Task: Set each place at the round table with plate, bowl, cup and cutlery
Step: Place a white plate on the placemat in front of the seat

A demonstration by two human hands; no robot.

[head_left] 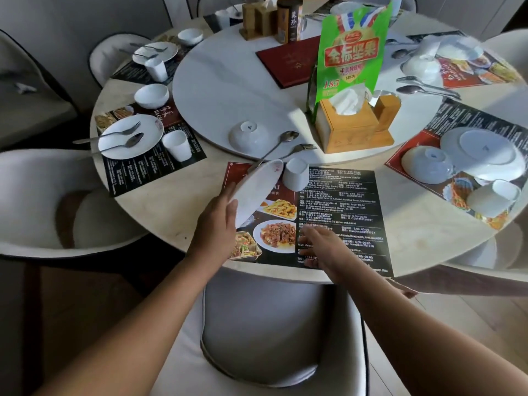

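**Turning the plate face up at the near place**

At the far left, a finished setting [131,137] shows the pattern to copy: plate face up with fork and spoon across it, bowl behind it, cup to its right.

At the near place, the left hand [220,221] holds the plate [257,192] by its near rim. The plate is tipped steeply on edge above the left part of the placemat [343,212]. The grip looks like fingers laid along the back with the thumb at the rim, though the thumb is mostly hidden.

Just beyond the plate, the bowl [250,137] sits upside down on the turntable [228,81], with the spoon [283,140] and fork [300,148] lying beside it. The cup [295,174] stands inverted on the mat, very close to the plate's far rim.

The right hand [323,247] is spread flat and holds nothing. It rests low over the mat's middle, seemingly steadying it.

To do this step well, lower the plate slowly, face up, onto the left half of the mat. Keep its far rim clear of the cup and the cutlery handles. Hold the mat down so it does not slide on the table [171,212].
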